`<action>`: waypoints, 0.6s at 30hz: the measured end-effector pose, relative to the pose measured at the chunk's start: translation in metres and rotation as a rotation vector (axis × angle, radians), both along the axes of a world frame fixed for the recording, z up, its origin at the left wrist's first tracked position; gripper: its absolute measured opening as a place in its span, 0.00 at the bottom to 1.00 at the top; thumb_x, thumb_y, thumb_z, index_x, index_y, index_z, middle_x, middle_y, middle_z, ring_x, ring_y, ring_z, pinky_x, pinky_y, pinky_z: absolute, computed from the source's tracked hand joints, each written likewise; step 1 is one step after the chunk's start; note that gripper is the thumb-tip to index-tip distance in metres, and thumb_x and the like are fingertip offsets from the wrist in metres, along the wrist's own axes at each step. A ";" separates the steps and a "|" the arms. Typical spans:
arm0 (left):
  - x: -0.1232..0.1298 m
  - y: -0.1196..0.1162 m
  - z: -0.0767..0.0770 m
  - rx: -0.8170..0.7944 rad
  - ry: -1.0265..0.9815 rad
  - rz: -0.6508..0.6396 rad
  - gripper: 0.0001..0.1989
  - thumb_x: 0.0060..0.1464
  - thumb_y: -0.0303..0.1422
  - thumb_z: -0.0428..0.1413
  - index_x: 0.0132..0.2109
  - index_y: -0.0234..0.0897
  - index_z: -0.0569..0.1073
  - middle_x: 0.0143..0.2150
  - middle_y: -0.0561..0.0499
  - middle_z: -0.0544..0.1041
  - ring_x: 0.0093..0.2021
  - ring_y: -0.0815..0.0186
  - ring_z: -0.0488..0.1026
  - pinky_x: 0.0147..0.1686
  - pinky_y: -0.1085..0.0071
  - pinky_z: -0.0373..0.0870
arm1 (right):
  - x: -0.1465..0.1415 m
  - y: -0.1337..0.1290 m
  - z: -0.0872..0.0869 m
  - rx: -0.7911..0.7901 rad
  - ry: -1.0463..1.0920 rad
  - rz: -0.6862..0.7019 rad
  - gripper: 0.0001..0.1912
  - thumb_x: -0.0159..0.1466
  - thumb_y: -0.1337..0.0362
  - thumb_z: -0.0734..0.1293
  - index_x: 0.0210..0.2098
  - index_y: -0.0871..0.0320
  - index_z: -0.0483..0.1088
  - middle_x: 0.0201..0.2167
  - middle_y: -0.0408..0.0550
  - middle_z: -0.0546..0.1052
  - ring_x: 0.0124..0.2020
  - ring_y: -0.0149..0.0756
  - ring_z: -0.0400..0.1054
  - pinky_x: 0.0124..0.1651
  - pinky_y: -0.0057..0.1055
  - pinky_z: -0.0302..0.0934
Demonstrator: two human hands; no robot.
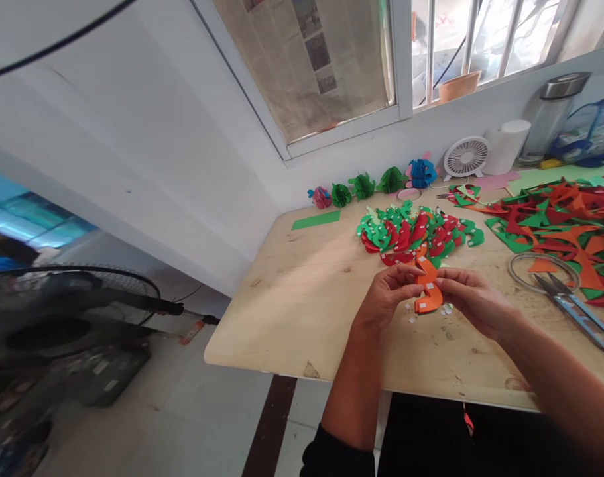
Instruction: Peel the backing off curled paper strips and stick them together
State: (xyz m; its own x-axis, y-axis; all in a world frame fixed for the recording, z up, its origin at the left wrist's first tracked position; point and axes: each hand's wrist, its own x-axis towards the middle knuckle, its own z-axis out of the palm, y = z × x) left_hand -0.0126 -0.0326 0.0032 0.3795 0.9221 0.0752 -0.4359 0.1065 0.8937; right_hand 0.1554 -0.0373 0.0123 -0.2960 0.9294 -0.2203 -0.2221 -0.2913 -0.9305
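Note:
Between my two hands is an orange paper cutout point(430, 297) with a curved outline and small white squares on its face. My left hand point(392, 291) pinches its left edge. The fingers of my right hand point(468, 295) close on its right edge. Just beyond lies a pile of green and red paper cutouts point(416, 228), many dotted with similar white squares. Tiny white bits point(412, 319) are scattered on the wooden table point(302, 311) beneath my hands.
To the right, blue-handled thread snips point(583, 321) rest by a metal ring point(513, 273), beside a heap of paper scraps point(575, 225). Along the wall stand folded-paper figures point(364, 186), a small white fan point(467, 159) and a glass bottle point(547, 126). A green strip point(315, 220) lies back left.

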 end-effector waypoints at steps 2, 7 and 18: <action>0.000 0.000 0.001 0.008 -0.009 -0.008 0.11 0.44 0.27 0.63 0.38 0.36 0.76 0.33 0.52 0.75 0.31 0.73 0.70 0.36 0.74 0.65 | 0.000 0.000 0.001 -0.004 -0.005 0.009 0.15 0.47 0.52 0.74 0.26 0.57 0.73 0.22 0.43 0.71 0.25 0.30 0.62 0.28 0.27 0.56; 0.000 -0.001 0.002 -0.008 -0.021 -0.008 0.10 0.42 0.27 0.63 0.36 0.36 0.75 0.35 0.52 0.75 0.33 0.72 0.71 0.35 0.74 0.66 | 0.000 -0.001 0.005 -0.005 -0.012 0.034 0.15 0.47 0.52 0.74 0.23 0.58 0.72 0.20 0.42 0.69 0.23 0.29 0.61 0.28 0.27 0.57; 0.001 -0.002 0.003 -0.028 -0.018 0.013 0.11 0.41 0.27 0.64 0.36 0.35 0.76 0.36 0.51 0.76 0.33 0.72 0.72 0.38 0.73 0.69 | 0.001 0.000 0.002 -0.024 0.037 0.029 0.13 0.47 0.55 0.74 0.24 0.57 0.73 0.20 0.41 0.69 0.24 0.28 0.61 0.28 0.25 0.56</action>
